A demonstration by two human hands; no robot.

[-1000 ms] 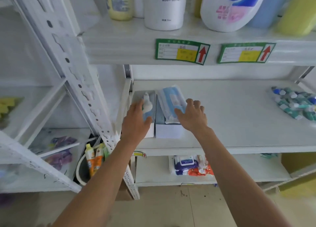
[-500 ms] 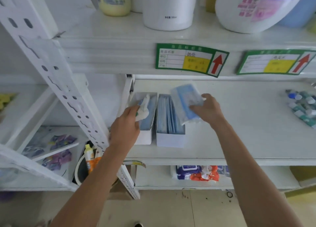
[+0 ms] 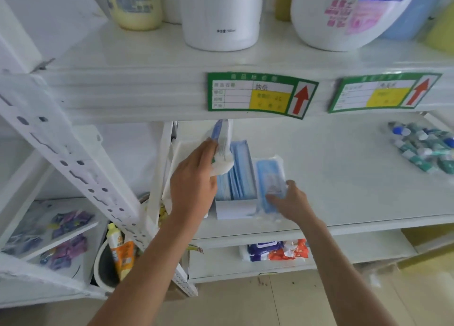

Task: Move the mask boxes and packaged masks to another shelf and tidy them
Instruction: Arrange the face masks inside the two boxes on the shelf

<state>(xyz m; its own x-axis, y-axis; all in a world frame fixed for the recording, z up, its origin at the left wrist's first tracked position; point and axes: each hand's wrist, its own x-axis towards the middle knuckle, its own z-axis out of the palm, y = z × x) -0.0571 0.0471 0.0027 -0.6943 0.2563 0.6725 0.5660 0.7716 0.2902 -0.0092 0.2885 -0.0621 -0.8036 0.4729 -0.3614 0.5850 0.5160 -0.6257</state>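
far-left shelves: purple sachets (image 3: 66, 237) lying on the lower tiers of the neighbouring white rack, blurred.
bucket: white round tub (image 3: 104, 266) on the floor behind the perforated white upright (image 3: 73, 168), orange-and-yellow tubes (image 3: 121, 254) standing in it.
left box: open white cardboard mask box (image 3: 180, 158) at the left end of the white middle shelf (image 3: 344, 178), long axis front to back, mostly covered by the left hand.
left hand (image 3: 194, 183): fingers and thumb curled round a clear-wrapped packet of blue and white masks (image 3: 222, 146), lifted above the left box. Packet stands nearly on end, long axis running up and away, top end close under the upper shelf edge, lower white end bunched in the grip.
second box: open white cardboard box filled with blue masks (image 3: 237, 178), just right of the first, long axis front to back, masks packed on edge, open top facing up.
right hand (image 3: 291, 203): fingers curled over the near end of a clear plastic pack of blue masks (image 3: 270, 180), holding it. Pack lies flat on the middle shelf, touching the right side of the second box, long axis front to back, near end crumpled at the shelf's front edge.
upper shelf: white body lotion bottle (image 3: 221, 13), other bottles beside it; two green-and-yellow price tags with red arrows (image 3: 260, 94) on its front lip.
lower shelf: blue and orange wipe packs (image 3: 275, 250).
far right: pile of small blue-capped tubes (image 3: 425, 148) on the middle shelf, well apart from the masks.
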